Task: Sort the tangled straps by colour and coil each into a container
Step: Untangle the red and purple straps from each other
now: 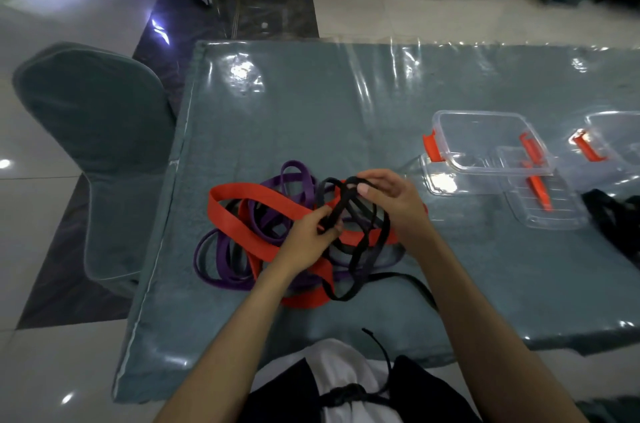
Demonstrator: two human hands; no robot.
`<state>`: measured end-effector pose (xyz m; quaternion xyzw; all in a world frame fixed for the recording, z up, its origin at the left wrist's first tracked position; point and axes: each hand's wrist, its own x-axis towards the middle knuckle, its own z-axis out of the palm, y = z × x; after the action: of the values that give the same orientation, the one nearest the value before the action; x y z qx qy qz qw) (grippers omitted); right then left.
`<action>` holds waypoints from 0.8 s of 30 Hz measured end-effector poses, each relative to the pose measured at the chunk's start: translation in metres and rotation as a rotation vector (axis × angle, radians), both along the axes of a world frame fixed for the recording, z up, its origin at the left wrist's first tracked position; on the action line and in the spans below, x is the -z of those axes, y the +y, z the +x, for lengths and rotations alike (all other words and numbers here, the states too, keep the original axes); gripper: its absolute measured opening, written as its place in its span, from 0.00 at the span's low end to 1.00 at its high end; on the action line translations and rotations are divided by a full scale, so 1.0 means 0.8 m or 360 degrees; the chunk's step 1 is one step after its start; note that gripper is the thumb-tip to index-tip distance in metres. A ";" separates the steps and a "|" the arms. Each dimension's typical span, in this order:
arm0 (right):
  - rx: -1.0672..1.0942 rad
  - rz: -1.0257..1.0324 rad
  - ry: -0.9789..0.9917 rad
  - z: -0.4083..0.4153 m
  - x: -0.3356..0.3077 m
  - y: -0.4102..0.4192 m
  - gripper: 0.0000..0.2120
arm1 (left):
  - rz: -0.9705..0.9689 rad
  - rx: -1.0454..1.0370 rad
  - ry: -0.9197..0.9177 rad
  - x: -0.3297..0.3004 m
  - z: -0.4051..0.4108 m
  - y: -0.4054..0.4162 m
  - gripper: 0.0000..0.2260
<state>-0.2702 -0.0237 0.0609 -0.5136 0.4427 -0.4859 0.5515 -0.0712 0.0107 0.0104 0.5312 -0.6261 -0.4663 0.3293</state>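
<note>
A tangle of straps lies on the table in front of me: a wide red strap (242,211), a purple strap (221,260) and a thin black strap (363,260). My left hand (311,235) pinches the black strap near its lower loops. My right hand (388,195) grips the same black strap higher up, over the middle of the pile. One end of the black strap trails off toward the table's near edge on the right. Clear plastic containers (485,142) with orange latches stand apart to the right, with no strap inside.
The table (311,104) has a teal cloth under clear plastic. A second clear container (613,142) and a clear lid (543,201) sit at the right, next to a black object (613,221). A covered chair (93,145) stands at the left edge.
</note>
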 end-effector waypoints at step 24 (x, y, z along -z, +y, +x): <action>-0.0693 0.0702 0.2158 -0.093 0.045 0.009 0.07 | -0.0219 -0.0333 0.0210 -0.074 0.088 -0.022 0.31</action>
<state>-0.3450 -0.0162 0.0246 -0.6542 0.6613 0.1579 0.3315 -0.0005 -0.0066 0.0696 0.5380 -0.5746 -0.4193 0.4522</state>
